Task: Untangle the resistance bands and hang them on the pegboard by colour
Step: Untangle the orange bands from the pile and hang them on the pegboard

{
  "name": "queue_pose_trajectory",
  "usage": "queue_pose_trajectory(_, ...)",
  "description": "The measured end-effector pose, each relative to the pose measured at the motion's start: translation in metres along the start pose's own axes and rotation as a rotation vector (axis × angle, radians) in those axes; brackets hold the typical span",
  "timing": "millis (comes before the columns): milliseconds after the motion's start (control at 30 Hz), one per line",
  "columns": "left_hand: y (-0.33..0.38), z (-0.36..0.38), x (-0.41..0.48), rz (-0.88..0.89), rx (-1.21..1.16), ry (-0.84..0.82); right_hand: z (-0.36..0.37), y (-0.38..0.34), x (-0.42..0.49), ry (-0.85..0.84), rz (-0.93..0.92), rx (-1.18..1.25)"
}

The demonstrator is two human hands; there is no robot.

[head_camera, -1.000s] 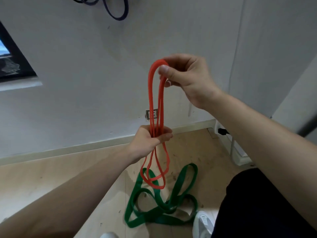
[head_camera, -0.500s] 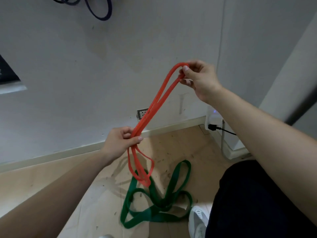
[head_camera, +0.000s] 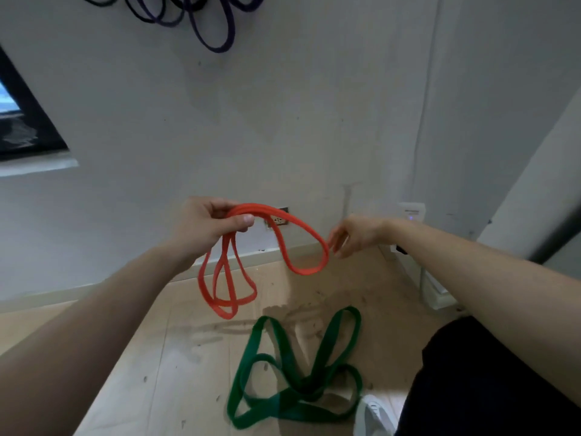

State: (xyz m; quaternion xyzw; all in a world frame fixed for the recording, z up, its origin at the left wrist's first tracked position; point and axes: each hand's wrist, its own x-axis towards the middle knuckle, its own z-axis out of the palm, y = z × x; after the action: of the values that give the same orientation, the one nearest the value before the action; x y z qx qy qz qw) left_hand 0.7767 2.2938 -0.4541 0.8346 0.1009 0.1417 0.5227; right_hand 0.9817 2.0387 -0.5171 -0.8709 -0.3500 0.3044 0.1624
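Observation:
My left hand (head_camera: pixel 211 224) grips a bunch of the red resistance band (head_camera: pixel 232 280) at chest height. Two red loops hang below the fist and cross near their bottom. A third loop arcs right and sags toward my right hand (head_camera: pixel 356 236). That hand is blurred; its fingertips are at the loop's right end, and I cannot tell if they pinch it. A tangled green band (head_camera: pixel 298 377) lies on the wooden floor below. Purple and dark bands (head_camera: pixel 217 29) hang on the wall at the top edge.
A wall socket (head_camera: pixel 279 219) sits behind the red loop. A white plugged-in device (head_camera: pixel 412 213) and a white box stand at the right wall. My white shoe (head_camera: pixel 374 416) and dark trouser leg (head_camera: pixel 490 388) are beside the green band. A dark window (head_camera: pixel 25 121) is at left.
My right hand has dropped from high on the right to the left hand's level, and the taut red band has gone slack into a sagging loop. My view has tilted up the wall.

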Motion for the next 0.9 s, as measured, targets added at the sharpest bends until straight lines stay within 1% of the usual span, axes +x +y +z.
queue_pose_trajectory(67, 0.005, -0.002, 0.001, 0.020, 0.005, -0.028, 0.001, -0.027, -0.003, 0.009, -0.093, 0.070)
queue_pose_trajectory(167, 0.010, -0.002, -0.001, 0.036, 0.028, -0.092, 0.003, -0.081, -0.014, 0.080, -0.297, 0.284)
queue_pose_trajectory(233, 0.012, -0.001, -0.002, 0.056, 0.058, -0.122, 0.007, -0.114, -0.018, 0.116, -0.425, 0.319)
queue_pose_trajectory(267, 0.013, -0.002, -0.003, 0.069, 0.057, -0.118, 0.010, -0.127, -0.019, 0.127, -0.460, 0.320)
queue_pose_trajectory(367, 0.014, -0.005, -0.004, 0.092, 0.029, -0.074, 0.013, -0.147, -0.023, 0.183, -0.497, 0.274)
queue_pose_trajectory(467, 0.013, -0.010, -0.008, 0.088, 0.069, -0.052, 0.002, -0.148, -0.029, 0.209, -0.484, 0.249)
queue_pose_trajectory(533, 0.012, -0.012, -0.009, 0.082, 0.080, -0.062, -0.006, -0.147, -0.034, 0.205, -0.472, 0.254)
queue_pose_trajectory(633, 0.010, -0.009, -0.011, 0.071, 0.068, -0.125, -0.013, -0.146, -0.041, 0.213, -0.505, 0.268)
queue_pose_trajectory(767, 0.007, 0.000, -0.011, 0.057, 0.068, -0.180, -0.019, -0.141, -0.047, 0.271, -0.574, 0.419)
queue_pose_trajectory(900, 0.008, 0.000, -0.011, 0.036, 0.005, -0.217, -0.029, -0.129, -0.051, 0.389, -0.587, 0.587)
